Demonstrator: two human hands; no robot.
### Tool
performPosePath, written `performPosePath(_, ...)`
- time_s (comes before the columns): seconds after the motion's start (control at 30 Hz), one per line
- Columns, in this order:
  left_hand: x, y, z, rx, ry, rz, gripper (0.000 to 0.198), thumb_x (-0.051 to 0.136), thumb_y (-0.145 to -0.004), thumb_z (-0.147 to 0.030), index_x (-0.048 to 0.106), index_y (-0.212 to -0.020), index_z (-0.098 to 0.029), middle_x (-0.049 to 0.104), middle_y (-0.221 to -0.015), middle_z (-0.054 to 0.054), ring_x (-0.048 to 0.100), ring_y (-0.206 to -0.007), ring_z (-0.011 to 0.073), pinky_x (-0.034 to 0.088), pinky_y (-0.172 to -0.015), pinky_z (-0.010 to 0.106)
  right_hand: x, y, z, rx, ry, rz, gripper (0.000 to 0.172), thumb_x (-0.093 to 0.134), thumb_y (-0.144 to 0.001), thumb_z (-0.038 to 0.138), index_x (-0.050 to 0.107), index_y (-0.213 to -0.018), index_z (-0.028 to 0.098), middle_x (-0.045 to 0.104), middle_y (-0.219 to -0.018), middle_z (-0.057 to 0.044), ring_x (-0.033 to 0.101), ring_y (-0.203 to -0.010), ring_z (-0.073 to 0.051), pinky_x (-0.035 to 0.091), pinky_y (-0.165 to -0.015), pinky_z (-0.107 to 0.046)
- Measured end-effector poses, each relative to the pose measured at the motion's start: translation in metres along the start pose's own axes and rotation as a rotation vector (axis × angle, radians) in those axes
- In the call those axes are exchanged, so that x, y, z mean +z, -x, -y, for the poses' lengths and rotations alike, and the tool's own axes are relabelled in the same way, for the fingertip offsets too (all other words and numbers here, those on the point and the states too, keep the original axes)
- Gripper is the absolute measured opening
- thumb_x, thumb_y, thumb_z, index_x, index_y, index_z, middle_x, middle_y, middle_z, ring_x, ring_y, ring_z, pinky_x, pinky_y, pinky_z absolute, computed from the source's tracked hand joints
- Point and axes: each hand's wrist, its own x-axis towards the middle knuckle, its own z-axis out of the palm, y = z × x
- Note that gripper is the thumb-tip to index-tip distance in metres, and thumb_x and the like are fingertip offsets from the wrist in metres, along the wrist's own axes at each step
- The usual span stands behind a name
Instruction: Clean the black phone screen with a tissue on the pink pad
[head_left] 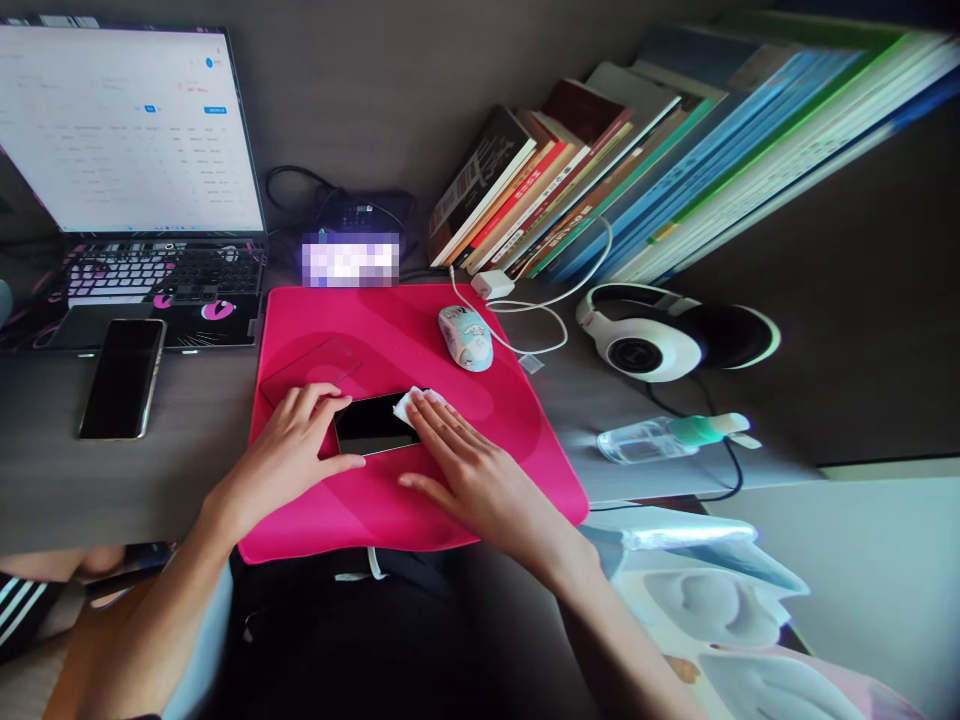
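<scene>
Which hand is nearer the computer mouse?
Right. The right hand is on the near side of the mouse; the left hand is farther away, to its left.

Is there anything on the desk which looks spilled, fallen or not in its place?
The bottle lies on its side near the headphones; it looks odd because bottles usually stand upright. I see no spill.
</scene>
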Motion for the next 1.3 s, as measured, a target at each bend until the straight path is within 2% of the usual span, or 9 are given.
performPosePath(0.23, 0.0, -0.001, 0.0, 0.001, -0.001, 0.0, 0.064, 0.067, -0.099, -0.056, 0.045, -0.153, -0.029, 0.049, -0.152, 0.01, 0.051, -0.138, 0.0327, 0.044, -0.119, 0.054, -0.001, 0.015, 0.014, -0.003, 0.004, 0.003, 0.098, 0.064, -0.103, 0.048, 0.002, -0.173, 0.016, 0.03, -0.173, -0.022, 0.032, -0.16, -0.038, 0.043, -0.127, -0.06)
performPosePath(0.4, 0.0, 0.0, 0.002, -0.013, 0.038, 0.009, 0.064, 0.069, -0.099, -0.053, 0.044, -0.155, -0.036, 0.049, -0.154, 0.008, 0.049, -0.141, 0.0334, 0.044, -0.12, 0.056, 0.001, 0.007, 0.012, 0.009, -0.016, -0.001, 0.094, 0.061, -0.105, 0.049, 0.004, -0.173, 0.019, 0.033, -0.173, -0.019, 0.034, -0.159, -0.036, 0.041, -0.128, -0.058)
performPosePath(0.6, -0.001, -0.001, 0.002, -0.024, 0.036, 0.018, 0.065, 0.071, -0.097, -0.052, 0.045, -0.154, -0.035, 0.049, -0.154, 0.008, 0.049, -0.141, 0.0329, 0.043, -0.121, 0.055, 0.012, -0.016, 0.0, 0.036, -0.037, -0.025, 0.079, 0.055, -0.108, 0.047, 0.019, -0.172, 0.016, 0.035, -0.172, -0.018, 0.032, -0.161, -0.033, 0.038, -0.13, -0.057)
performPosePath(0.7, 0.0, -0.001, 0.002, -0.026, 0.032, 0.011, 0.065, 0.07, -0.097, -0.055, 0.046, -0.154, -0.034, 0.049, -0.154, 0.008, 0.049, -0.141, 0.0337, 0.043, -0.121, 0.055, 0.015, -0.022, -0.002, 0.051, -0.03, -0.04, 0.077, 0.054, -0.108, 0.049, 0.024, -0.171, 0.015, 0.037, -0.171, -0.019, 0.034, -0.16, -0.033, 0.038, -0.13, -0.057)
performPosePath(0.93, 0.0, -0.002, 0.002, -0.034, 0.007, 0.024, 0.066, 0.068, -0.097, -0.058, 0.044, -0.154, -0.032, 0.048, -0.155, 0.009, 0.048, -0.143, 0.0338, 0.042, -0.122, 0.056, 0.01, -0.013, 0.01, 0.053, 0.037, -0.023, 0.075, 0.056, -0.108, 0.044, 0.029, -0.168, 0.008, 0.04, -0.169, -0.022, 0.036, -0.159, -0.036, 0.04, -0.13, -0.056)
performPosePath(1.1, 0.0, -0.003, -0.001, -0.042, -0.013, 0.032, 0.066, 0.071, -0.097, -0.053, 0.045, -0.153, -0.031, 0.047, -0.156, 0.009, 0.048, -0.144, 0.0332, 0.042, -0.122, 0.056, 0.006, -0.002, 0.022, 0.052, 0.073, -0.003, 0.081, 0.057, -0.106, 0.051, 0.032, -0.166, 0.002, 0.039, -0.167, -0.028, 0.038, -0.158, -0.039, 0.043, -0.127, -0.058)
performPosePath(1.3, -0.002, -0.003, -0.003, -0.051, 0.042, 0.029, 0.066, 0.076, -0.095, -0.046, 0.047, -0.154, -0.035, 0.049, -0.153, 0.008, 0.048, -0.144, 0.0329, 0.044, -0.122, 0.055, 0.009, -0.014, 0.011, 0.008, 0.035, -0.006, 0.072, 0.054, -0.108, 0.049, 0.044, -0.159, 0.0, 0.042, -0.166, -0.026, 0.038, -0.158, -0.035, 0.04, -0.129, -0.053)
